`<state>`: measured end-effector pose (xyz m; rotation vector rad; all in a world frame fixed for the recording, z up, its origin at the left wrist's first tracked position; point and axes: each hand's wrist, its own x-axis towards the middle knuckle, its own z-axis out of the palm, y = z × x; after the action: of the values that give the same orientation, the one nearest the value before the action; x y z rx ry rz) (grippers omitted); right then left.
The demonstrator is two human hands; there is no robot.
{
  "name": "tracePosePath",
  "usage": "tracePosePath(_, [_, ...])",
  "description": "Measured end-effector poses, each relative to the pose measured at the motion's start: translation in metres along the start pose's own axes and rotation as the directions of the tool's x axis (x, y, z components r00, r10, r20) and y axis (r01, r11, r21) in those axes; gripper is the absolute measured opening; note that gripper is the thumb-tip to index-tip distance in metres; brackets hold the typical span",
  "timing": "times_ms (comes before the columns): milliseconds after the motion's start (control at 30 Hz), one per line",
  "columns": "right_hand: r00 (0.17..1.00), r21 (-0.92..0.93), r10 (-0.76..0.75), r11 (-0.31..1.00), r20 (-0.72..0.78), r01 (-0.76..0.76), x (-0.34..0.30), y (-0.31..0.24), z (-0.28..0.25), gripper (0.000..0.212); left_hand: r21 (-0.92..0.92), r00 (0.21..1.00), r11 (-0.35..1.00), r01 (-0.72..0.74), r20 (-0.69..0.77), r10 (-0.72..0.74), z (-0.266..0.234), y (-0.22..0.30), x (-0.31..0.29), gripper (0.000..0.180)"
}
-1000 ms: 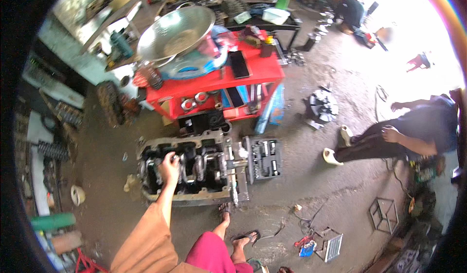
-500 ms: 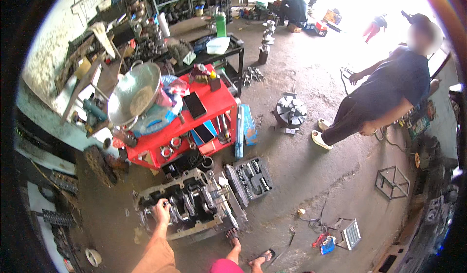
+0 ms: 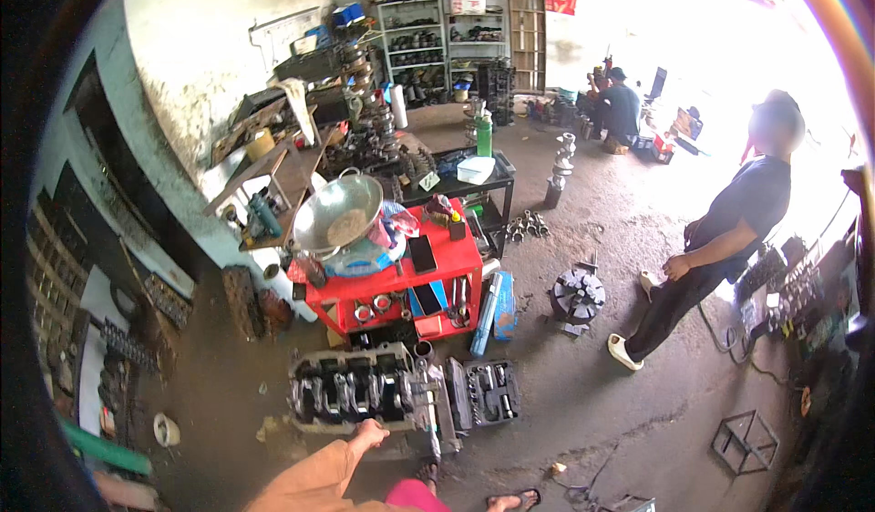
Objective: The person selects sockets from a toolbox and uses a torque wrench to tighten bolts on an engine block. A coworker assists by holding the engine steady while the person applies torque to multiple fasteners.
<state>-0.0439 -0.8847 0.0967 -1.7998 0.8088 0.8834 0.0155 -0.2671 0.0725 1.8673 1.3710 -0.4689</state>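
Note:
My left hand (image 3: pixel 370 434) is at the near edge of an engine block (image 3: pixel 319 427), its fingers curled in. Whatever lies inside them, if anything, is too small to make out. The block rests low near the floor, its open side facing up, with a crankshaft (image 3: pixel 365 392) lying across it. A long silver wrench (image 3: pixel 433 421) lies along the block's right end. Right beside it, a socket set (image 3: pixel 490 393) sits in an opened dark case. My right hand is out of the picture.
Behind the block stands a red tool cart (image 3: pixel 456 270) carrying a large metal bowl (image 3: pixel 339 211). A co-worker (image 3: pixel 729 229) stands at the right near a round chuck (image 3: pixel 579 295). Another person (image 3: pixel 620 109) crouches at the back. A metal frame (image 3: pixel 746 441) lies on the floor.
The view has tilted up, bringing in more of the shelves and back wall. My left hand has moved from over the crankshaft to the block's near edge. The standing co-worker's arms have drawn in.

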Motion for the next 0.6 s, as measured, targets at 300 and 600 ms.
tracePosePath(300, [0.999, 0.086, -0.007, 0.996, -0.053, 0.011, 0.068, 0.009, -0.170, 0.024, -0.453, 0.967, 0.866, 0.211, 0.228, -0.116, 0.132, -0.031, -0.124, 0.011])
tracePosePath(600, [0.909, 0.277, -0.180, 0.914, -0.375, 0.295, 0.146, -0.154, -0.379, 0.020, -0.421, 0.929, 0.873, 0.244, 0.361, -0.086, 0.236, 0.034, -0.175, 0.018])
